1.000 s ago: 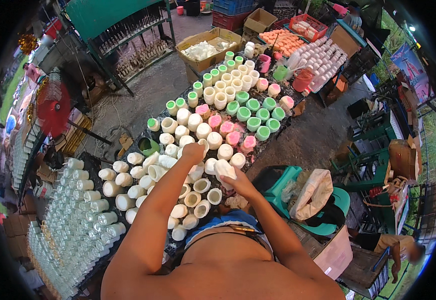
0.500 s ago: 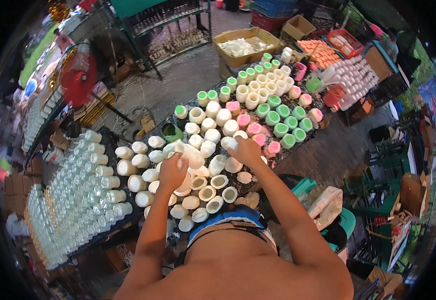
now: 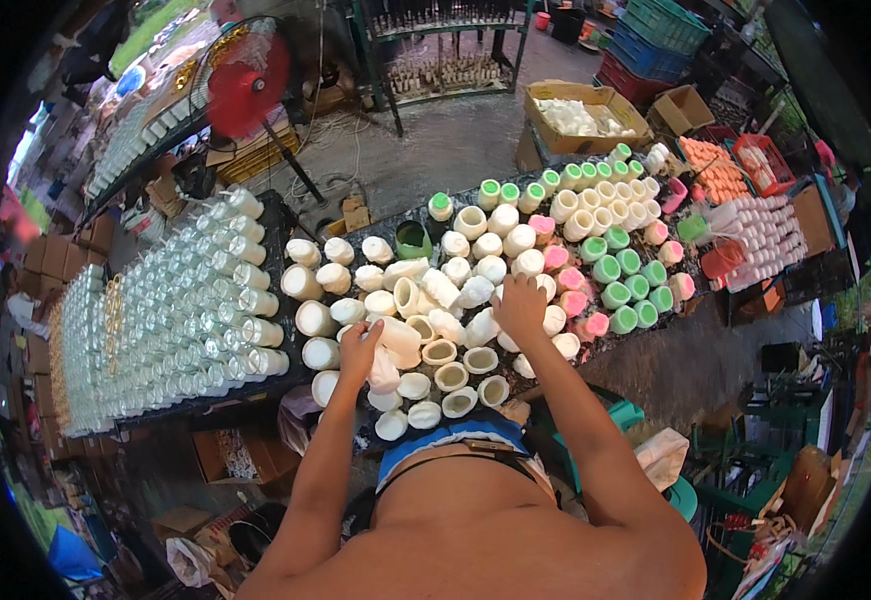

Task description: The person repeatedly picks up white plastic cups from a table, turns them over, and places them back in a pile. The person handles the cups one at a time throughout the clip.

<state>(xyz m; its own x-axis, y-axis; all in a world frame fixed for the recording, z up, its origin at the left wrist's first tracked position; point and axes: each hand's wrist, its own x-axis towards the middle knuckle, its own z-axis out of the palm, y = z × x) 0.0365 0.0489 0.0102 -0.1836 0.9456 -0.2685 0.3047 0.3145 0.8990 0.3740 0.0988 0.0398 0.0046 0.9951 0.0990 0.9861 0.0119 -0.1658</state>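
My left hand (image 3: pixel 359 352) pinches the edge of a cream cup-shaped mould (image 3: pixel 403 342), which lies tilted on its side. A limp, pale pinkish piece (image 3: pixel 384 376) hangs just below that hand. Further right, my right hand (image 3: pixel 522 308) reaches down among the white moulds with its fingers bent over the top of one, mostly hidden under the palm. Around both hands stand several cream round moulds (image 3: pixel 452 376), some hollow with thick rims, others with rough white tops. A dark green pot (image 3: pixel 414 240) stands behind them.
Rows of clear glass jars (image 3: pixel 186 310) fill the left table. Rightward are green cups (image 3: pixel 620 268), pink-topped moulds (image 3: pixel 573 302) and white pieces (image 3: pixel 756 232). A cardboard box (image 3: pixel 596 118) and a red fan (image 3: pixel 248 85) stand beyond. A teal chair (image 3: pixel 606 428) sits near my right side.
The view has swung left, so the tables appear further right. My left hand has drawn nearer me with a cream mould. My right hand has shifted from a whitish piece onto the moulds.
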